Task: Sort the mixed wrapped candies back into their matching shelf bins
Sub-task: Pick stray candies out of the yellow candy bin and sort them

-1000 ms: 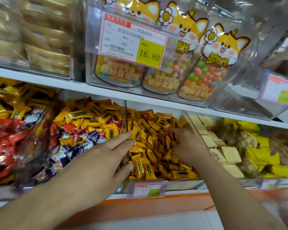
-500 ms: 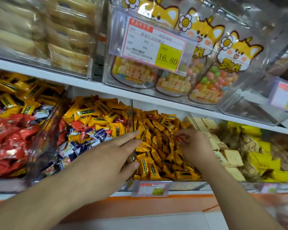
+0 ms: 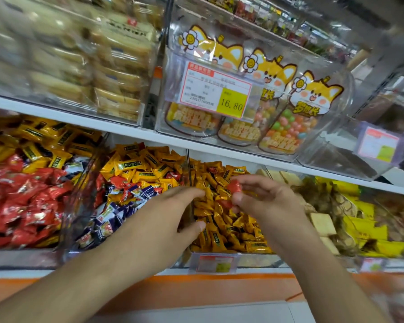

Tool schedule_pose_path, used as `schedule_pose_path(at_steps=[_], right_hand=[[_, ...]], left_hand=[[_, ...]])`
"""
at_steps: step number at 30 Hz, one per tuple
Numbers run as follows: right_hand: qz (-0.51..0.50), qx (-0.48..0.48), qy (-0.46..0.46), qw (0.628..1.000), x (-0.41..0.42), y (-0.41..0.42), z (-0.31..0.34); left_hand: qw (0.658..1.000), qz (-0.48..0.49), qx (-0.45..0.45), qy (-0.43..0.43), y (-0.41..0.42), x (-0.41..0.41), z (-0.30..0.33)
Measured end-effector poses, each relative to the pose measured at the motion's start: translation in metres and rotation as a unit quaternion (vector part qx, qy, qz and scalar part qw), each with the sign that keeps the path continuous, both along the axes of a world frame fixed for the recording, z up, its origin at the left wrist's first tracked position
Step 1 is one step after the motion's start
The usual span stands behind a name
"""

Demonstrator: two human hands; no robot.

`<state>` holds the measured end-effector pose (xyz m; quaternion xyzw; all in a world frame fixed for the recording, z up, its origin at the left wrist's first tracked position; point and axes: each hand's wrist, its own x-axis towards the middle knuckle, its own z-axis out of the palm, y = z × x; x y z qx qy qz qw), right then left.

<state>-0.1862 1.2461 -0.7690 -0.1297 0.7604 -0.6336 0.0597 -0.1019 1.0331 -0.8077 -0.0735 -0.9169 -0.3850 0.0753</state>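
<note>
My right hand (image 3: 264, 201) pinches a small red wrapped candy (image 3: 234, 186) just above the bin of orange-yellow candies (image 3: 222, 220). My left hand (image 3: 159, 222) hovers with fingers spread and relaxed over the clear divider between that bin and the mixed bin (image 3: 135, 183), which holds yellow, red and blue-white candies. Further left, a bin of red candies (image 3: 26, 206) has yellow ones piled behind. A few more red candies lie among the orange ones.
A price tag (image 3: 216, 263) clips to the orange bin's front. To the right are bins of pale biscuits (image 3: 322, 223) and yellow packets (image 3: 364, 229). The upper shelf carries cat-printed candy bags (image 3: 287, 127) behind a 16.80 label, and pastry packs (image 3: 112, 73).
My right hand came up out of the orange candy bin with a red candy pinched in its fingers. My left hand stayed over the divider. The camera tilted upward.
</note>
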Motion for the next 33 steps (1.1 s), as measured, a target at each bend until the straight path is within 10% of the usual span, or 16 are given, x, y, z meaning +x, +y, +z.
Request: schedule_pose_path(at_steps=[5, 13, 20, 33], right_hand=[[0.093, -0.063, -0.039, 0.993, 0.028, -0.042, -0.002], [0.043, 0.124, 0.061, 0.989, 0.041, -0.096, -0.009], [0.174, 0.12, 0.051, 0.976, 0.062, -0.192, -0.014], [0.085, 0.121, 0.06, 0.987, 0.04, -0.127, -0.016]], left_hand=[[0.987, 0.018, 0.161, -0.021, -0.013, 0.004, 0.008], [0.978, 0.181, -0.102, -0.008, -0.1, 0.028, 0.031], [0.932, 0.338, -0.127, -0.031, -0.196, 0.052, 0.035], [0.968, 0.206, -0.14, 0.031, -0.147, 0.036, 0.027]])
